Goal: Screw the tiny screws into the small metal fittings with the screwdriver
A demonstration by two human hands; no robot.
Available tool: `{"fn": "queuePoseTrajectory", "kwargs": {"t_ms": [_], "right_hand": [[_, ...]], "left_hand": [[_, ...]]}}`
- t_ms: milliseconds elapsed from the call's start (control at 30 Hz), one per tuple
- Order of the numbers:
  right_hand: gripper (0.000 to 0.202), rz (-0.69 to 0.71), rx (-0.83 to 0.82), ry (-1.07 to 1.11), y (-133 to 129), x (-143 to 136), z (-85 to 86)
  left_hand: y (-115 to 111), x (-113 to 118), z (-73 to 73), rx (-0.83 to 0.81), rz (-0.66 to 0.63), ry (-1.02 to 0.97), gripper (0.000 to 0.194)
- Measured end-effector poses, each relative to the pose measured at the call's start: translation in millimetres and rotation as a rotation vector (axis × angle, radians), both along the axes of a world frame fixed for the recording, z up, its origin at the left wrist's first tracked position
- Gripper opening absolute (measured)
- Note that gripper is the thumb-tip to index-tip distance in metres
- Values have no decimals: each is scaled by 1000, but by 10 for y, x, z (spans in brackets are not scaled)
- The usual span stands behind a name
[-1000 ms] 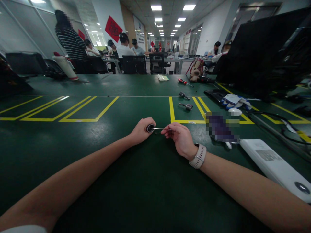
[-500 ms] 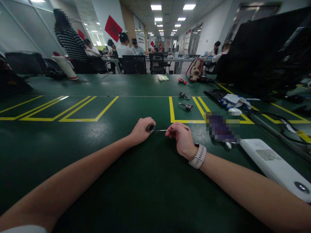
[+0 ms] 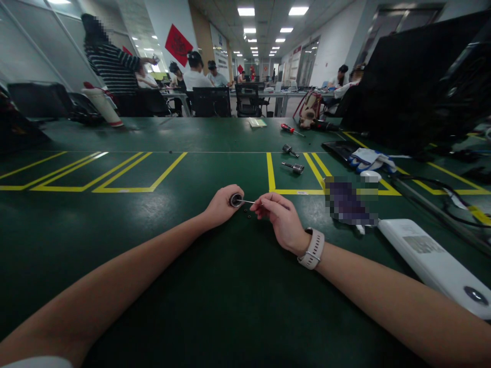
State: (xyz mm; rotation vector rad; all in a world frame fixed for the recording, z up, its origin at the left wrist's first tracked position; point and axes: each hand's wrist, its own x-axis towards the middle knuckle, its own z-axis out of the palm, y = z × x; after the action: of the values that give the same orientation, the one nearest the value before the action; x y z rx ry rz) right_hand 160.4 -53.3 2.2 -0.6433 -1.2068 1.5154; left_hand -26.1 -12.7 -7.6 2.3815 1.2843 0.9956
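Note:
My left hand (image 3: 224, 205) is closed around a round, hollow metal tool bit (image 3: 235, 200), its open end facing right. Between the fingers of my right hand (image 3: 276, 210) is a thin metal rod (image 3: 247, 202). The rod points left and its tip reaches into the mouth of the tool bit; the tip itself is hidden. My right fingers cover the rod's other end. Two tiny dark pieces (image 3: 247, 213) lie on the table just below the rod.
Two metal bits with shanks (image 3: 293, 167) lie beyond my right hand, with a red-handled screwdriver (image 3: 288, 128) behind them. To the right are a white power-bank-like device (image 3: 433, 260), gloves (image 3: 370, 159) and cables. Yellow tape (image 3: 123, 190) marks the green table. People sit and stand farther back.
My right hand has moved left, bringing the rod from just outside the tool bit into its mouth. One more tiny dark piece shows on the table. A standing person has stretched out an arm.

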Motion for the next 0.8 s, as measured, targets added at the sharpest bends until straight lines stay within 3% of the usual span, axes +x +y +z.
{"fn": "queuePoseTrajectory", "kwargs": {"t_ms": [367, 600, 800], "right_hand": [[12, 57, 27, -61, 4, -15, -27], [14, 34, 1, -117, -10, -6, -3], [13, -28, 3, -38, -7, -10, -32]], "left_hand": [[-37, 8, 27, -32, -60, -82, 9], [-35, 19, 37, -34, -64, -79, 15], [-35, 23, 44, -53, -73, -108, 14]]}}
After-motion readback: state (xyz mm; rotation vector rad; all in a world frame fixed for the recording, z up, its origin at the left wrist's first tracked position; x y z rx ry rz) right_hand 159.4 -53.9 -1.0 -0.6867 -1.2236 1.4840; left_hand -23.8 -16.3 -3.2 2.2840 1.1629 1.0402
